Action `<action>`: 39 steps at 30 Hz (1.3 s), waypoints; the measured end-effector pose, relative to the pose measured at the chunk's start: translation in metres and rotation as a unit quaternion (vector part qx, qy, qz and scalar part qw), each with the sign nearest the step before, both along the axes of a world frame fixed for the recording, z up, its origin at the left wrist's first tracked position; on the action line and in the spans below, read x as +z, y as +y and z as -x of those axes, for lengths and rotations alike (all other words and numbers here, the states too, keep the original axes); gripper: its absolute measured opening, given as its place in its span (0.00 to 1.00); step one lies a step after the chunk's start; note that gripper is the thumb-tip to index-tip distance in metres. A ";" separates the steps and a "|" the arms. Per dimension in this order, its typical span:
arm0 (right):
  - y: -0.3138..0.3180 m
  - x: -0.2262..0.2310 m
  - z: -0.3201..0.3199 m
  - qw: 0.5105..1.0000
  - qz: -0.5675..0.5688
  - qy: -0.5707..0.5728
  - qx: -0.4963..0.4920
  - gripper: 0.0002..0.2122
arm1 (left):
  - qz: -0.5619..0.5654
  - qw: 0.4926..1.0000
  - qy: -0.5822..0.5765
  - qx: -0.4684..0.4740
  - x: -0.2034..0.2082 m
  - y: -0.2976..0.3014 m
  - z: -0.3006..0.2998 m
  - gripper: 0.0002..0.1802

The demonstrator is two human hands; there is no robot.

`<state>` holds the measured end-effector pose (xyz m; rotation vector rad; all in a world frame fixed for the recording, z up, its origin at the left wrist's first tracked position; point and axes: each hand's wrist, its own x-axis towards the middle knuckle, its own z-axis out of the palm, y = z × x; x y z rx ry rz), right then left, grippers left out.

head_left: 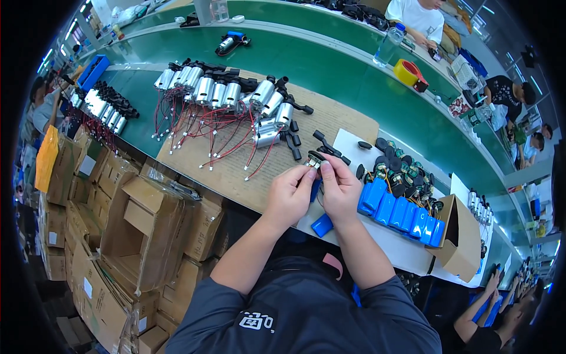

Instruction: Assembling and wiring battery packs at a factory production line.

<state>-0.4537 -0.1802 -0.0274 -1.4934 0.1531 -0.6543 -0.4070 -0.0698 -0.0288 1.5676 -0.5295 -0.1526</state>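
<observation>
Both hands meet over the front of the bench, fingertips together. My left hand (288,194) and my right hand (342,187) pinch a small round circuit board (316,158) with a dark disc-shaped side. Below the hands, partly hidden by them, a blue battery pack (322,225) lies at the bench edge; whether a wire joins it to the board I cannot tell. Just right of my right hand stands a row of blue battery packs (384,207) with round black-and-green boards (407,171) wired to them. Beyond my fingertips lies a black plastic part (328,144).
Silver motors (218,94) with red and black wires cover a cardboard sheet (348,115) at the left. An open carton (460,236) stands at the right. Cardboard boxes (147,230) pile up lower left. Across the green bench are a bottle (389,44), yellow tape (407,72) and a co-worker (417,20).
</observation>
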 end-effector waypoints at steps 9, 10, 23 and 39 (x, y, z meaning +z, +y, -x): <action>0.001 -0.005 -0.002 1.000 -0.008 0.003 0.003 0.10 | 0.014 0.999 0.035 -0.007 -0.003 -0.001 0.001 0.08; 0.001 -0.004 -0.002 0.998 -0.054 0.003 0.012 0.10 | 0.014 0.999 0.032 -0.011 -0.003 -0.001 0.000 0.08; 0.001 0.002 0.003 0.960 0.249 -0.122 -0.043 0.11 | 0.068 0.993 -0.080 0.048 -0.023 0.037 -0.002 0.10; 0.007 -0.003 0.001 0.957 0.246 -0.155 -0.022 0.11 | 0.083 0.992 0.088 -0.038 -0.044 0.042 -0.005 0.12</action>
